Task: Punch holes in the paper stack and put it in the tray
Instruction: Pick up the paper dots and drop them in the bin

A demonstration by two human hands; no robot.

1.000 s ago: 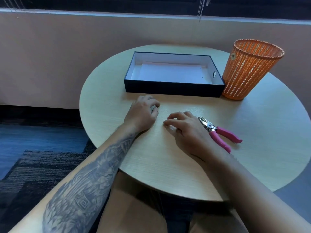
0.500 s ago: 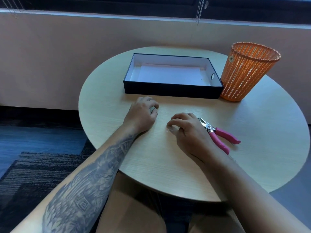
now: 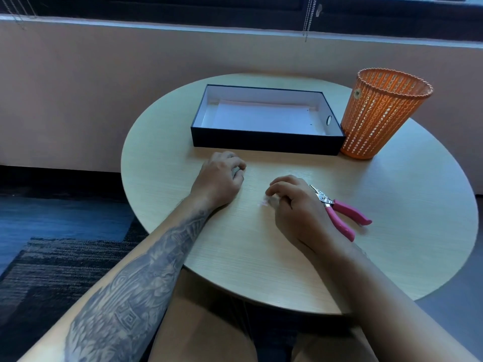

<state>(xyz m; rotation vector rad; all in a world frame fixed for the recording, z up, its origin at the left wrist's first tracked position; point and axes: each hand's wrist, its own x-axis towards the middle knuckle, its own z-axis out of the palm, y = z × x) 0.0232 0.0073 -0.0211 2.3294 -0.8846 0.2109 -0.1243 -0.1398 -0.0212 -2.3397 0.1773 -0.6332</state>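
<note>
**Left hand (image 3: 219, 178) and right hand (image 3: 295, 205) both curled, resting on table; paper already in tray**

Left hand: knuckles up on the round light wood-grain table (image 3: 392, 205), fingers tucked under in a loose fist. Can't tell if anything is inside it. The forearm is tattooed and crosses the near table edge.

Right hand: also on the table, just right of the left hand but not touching it. Fingers are bent, with the tips down at the tabletop. A few tiny pale paper scraps (image 3: 263, 203) lie right at the fingertips. Can't tell if the hand pinches one or only touches them.

The pink-handled metal plier-type hole punch (image 3: 342, 215) lies flat on the table just beside the right hand, on its right side. Its metal head sits close to the knuckles, its handles point away to the right, and neither hand grips it.

The white paper stack (image 3: 261, 117) lies flat on the floor of the shallow rectangular black tray with white inside (image 3: 266, 145). Two small dark holes show near the stack's right edge. The tray sits at the far side of the table, beyond both hands and apart from them.

The orange plastic lattice wastebasket (image 3: 379, 113) stands upright at the tray's right end, touching or nearly touching its corner.

A dark striped rug (image 3: 52, 270) lies on the floor to the left of the table.
</note>
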